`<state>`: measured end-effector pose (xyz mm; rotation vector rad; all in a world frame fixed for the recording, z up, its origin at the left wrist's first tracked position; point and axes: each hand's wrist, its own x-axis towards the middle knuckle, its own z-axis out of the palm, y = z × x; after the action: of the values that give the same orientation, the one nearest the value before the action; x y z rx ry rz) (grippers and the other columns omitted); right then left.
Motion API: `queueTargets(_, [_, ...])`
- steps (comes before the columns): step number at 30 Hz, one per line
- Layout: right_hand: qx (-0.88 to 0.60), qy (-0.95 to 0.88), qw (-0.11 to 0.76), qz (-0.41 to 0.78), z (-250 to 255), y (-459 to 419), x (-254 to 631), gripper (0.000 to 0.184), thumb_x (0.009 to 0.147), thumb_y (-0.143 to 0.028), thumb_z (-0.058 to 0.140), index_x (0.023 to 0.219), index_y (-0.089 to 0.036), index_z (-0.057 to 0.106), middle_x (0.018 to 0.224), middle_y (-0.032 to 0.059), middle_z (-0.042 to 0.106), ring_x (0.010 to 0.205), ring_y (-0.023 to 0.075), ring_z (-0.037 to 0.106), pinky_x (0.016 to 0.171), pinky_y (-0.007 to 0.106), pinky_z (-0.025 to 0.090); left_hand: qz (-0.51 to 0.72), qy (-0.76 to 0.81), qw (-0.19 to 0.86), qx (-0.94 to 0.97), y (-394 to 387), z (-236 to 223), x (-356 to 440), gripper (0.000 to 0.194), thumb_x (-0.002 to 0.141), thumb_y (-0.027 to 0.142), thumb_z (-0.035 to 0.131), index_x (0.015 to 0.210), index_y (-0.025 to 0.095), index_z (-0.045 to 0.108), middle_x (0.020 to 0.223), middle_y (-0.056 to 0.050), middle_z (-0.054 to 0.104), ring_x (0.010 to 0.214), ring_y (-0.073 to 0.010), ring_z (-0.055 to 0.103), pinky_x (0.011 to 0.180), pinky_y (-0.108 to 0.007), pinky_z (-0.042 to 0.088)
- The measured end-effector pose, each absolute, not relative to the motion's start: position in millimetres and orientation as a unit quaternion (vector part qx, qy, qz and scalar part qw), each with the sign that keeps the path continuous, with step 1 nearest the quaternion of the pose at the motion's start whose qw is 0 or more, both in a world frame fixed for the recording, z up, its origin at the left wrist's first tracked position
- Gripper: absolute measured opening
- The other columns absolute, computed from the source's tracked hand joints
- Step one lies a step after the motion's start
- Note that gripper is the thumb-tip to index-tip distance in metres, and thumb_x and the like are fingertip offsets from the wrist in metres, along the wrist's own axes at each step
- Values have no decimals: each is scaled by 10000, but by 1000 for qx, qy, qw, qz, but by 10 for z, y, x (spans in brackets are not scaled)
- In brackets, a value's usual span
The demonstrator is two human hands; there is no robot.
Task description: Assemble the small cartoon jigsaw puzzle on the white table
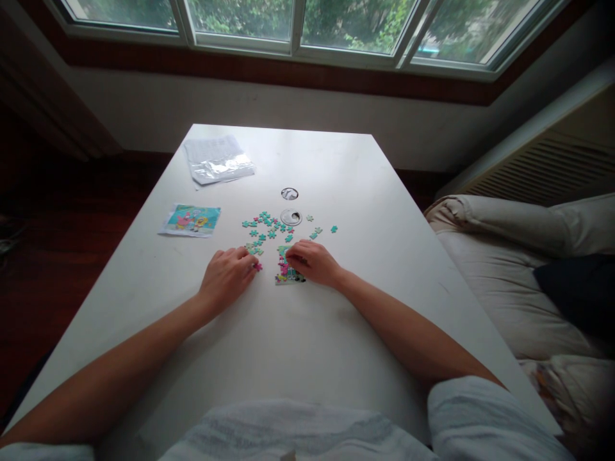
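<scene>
My left hand (pixel 227 276) rests on the table with its fingers closed on a pink puzzle piece (pixel 258 266) that pokes out at the fingertips. Over the partly joined jigsaw puzzle (pixel 282 276) lies my right hand (pixel 314 261), fingers bent together and covering its right part; what they pinch, if anything, is hidden. The joined part shows pink, green and dark patches. Just beyond both hands, several loose green puzzle pieces (pixel 271 234) are scattered. A printed picture (pixel 195 220) with cartoon figures lies to the left, apart from my left hand.
The white table (pixel 307 358) has two round fittings, a near one (pixel 291 217) and a far one (pixel 289 193). Papers with a clear plastic bag (pixel 218 160) lie at the back left. A beige sofa (pixel 504 275) stands along the right side. Windows (pixel 298 25) are ahead.
</scene>
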<state>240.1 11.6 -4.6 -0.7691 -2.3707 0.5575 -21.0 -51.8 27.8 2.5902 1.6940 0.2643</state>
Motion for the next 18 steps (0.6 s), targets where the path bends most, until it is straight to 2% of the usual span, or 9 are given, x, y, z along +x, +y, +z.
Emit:
queueTargets(6, [-290, -888, 289, 210, -56, 118, 2402, 83, 938, -178, 574, 917, -206, 648, 821, 41, 660, 779, 167, 568, 737, 273, 441, 91, 541, 34, 835, -490, 281, -213, 129, 960, 304, 571, 978, 248, 686, 1020, -54, 678, 969, -236, 632, 819, -369, 415])
queueTargets(11, [-288, -889, 292, 206, -69, 118, 2397, 81, 939, -177, 575, 911, -205, 646, 812, 36, 652, 779, 165, 561, 734, 269, 436, 127, 545, 69, 826, -481, 212, -192, 69, 928, 285, 605, 949, 231, 643, 964, -35, 678, 889, -217, 621, 810, -345, 419])
queueTargets(18, [-284, -897, 273, 199, -51, 103, 2359, 82, 954, -200, 575, 913, -205, 645, 845, 51, 652, 824, 184, 562, 757, 284, 440, 214, 555, 226, 772, -456, 169, -79, 103, 937, 325, 612, 907, 242, 663, 767, 42, 672, 684, -138, 595, 695, -269, 409])
